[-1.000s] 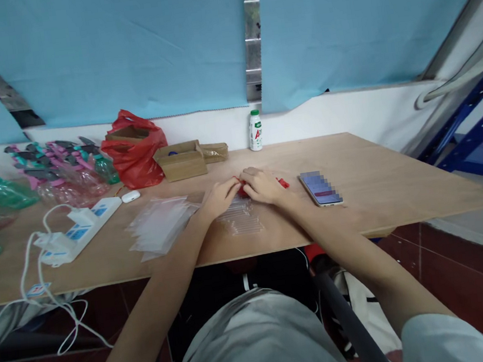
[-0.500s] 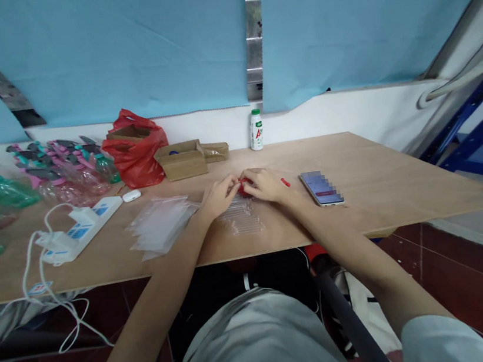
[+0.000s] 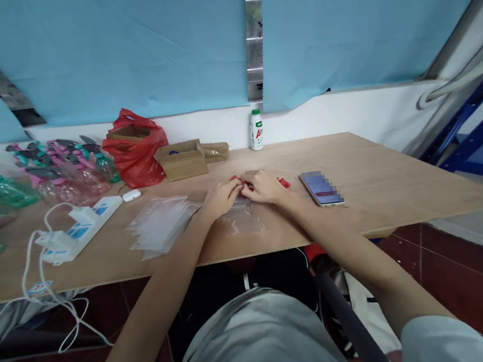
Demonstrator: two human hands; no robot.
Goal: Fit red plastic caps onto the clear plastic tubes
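Observation:
My left hand (image 3: 223, 197) and my right hand (image 3: 264, 186) meet over the middle of the table, their fingertips pinched together. Small bright red pieces (image 3: 235, 179) peek out between and behind the fingers; their kind is too small and covered to make out. Just right of my right hand lies another red piece (image 3: 285, 183). Under and in front of my hands are thin clear plastic strips or sleeves (image 3: 246, 223), laid side by side. A fanned stack of translucent plastic bags (image 3: 158, 224) rests left of my left forearm.
A phone (image 3: 321, 188) lies to the right. Behind stand a white bottle with green cap (image 3: 256, 130), an open cardboard box (image 3: 182, 162) and a red plastic bag (image 3: 138, 156). A power strip (image 3: 79, 232) with cables and several spray bottles (image 3: 63, 180) occupy the left.
My hands have shifted slightly, fingertips now closer together. More red shows behind the left fingertips and right of my right hand; less red shows between the hands.

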